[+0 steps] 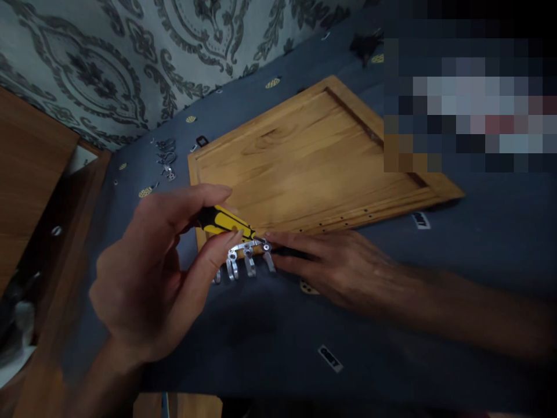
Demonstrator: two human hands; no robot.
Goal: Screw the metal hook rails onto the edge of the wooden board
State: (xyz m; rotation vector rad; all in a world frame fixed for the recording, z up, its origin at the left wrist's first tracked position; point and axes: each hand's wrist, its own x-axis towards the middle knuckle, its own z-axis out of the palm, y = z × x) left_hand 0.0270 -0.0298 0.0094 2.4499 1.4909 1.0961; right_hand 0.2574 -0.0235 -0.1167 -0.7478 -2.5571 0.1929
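A yellow and black screwdriver point(229, 223) is held between the thumb and fingers of my left hand point(161, 267). Its tip meets the rightmost of several silver metal hooks point(249, 259) along the near edge of a framed wooden board point(278, 168). A screw head shows on that rightmost hook. My right hand point(339, 261) reaches in from the right, its fingertips pinching around the same hook from above and below. Small dark holes dot the board's near edge, to the right of the hooks.
The board lies on a dark blue patterned cloth point(261, 348). Loose metal hooks point(166, 157) lie left of the board, close to a patterned wall point(191, 35). Wooden furniture point(30, 174) stands at the left, and a dark object point(365, 47) rests at the back.
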